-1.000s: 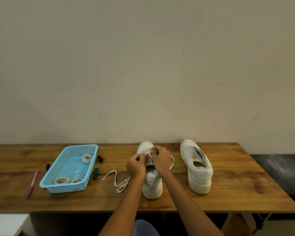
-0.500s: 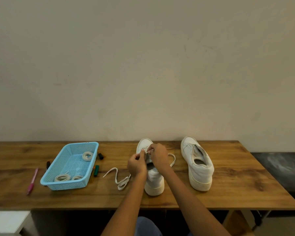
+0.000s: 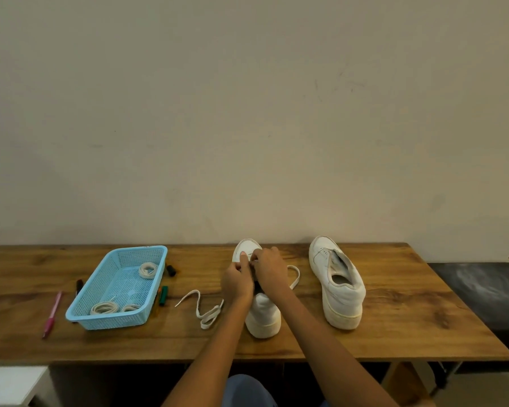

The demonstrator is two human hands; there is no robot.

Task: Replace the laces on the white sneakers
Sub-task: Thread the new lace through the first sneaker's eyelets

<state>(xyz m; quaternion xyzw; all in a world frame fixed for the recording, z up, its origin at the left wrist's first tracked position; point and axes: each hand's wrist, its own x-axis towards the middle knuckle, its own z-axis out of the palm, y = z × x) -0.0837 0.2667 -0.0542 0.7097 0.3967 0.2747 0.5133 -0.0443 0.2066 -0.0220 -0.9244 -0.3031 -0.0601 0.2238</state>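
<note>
Two white sneakers stand on the wooden table [image 3: 394, 333], heels toward me. The left sneaker [image 3: 262, 312] is under both hands. My left hand [image 3: 237, 282] and my right hand [image 3: 271, 270] pinch the white lace [image 3: 202, 308] at the eyelets near the toe. One end of that lace trails left across the table; the other loops out to the right of my right hand. The fingertips hide the eyelets. The right sneaker [image 3: 337, 282] stands apart with no lace visible, its tongue loose.
A light blue basket [image 3: 80, 311] at the left holds several coiled white laces. A pink pen [image 3: 52, 314] lies left of it. Markers lie beside the basket, a green one [image 3: 162, 295] and a black one [image 3: 170, 270]. The wall runs right behind the table.
The view has shifted slightly. Both hands stay at the left sneaker's front eyelets, and the fingers have moved a little toward the toe. The lace ends lie much as before.
</note>
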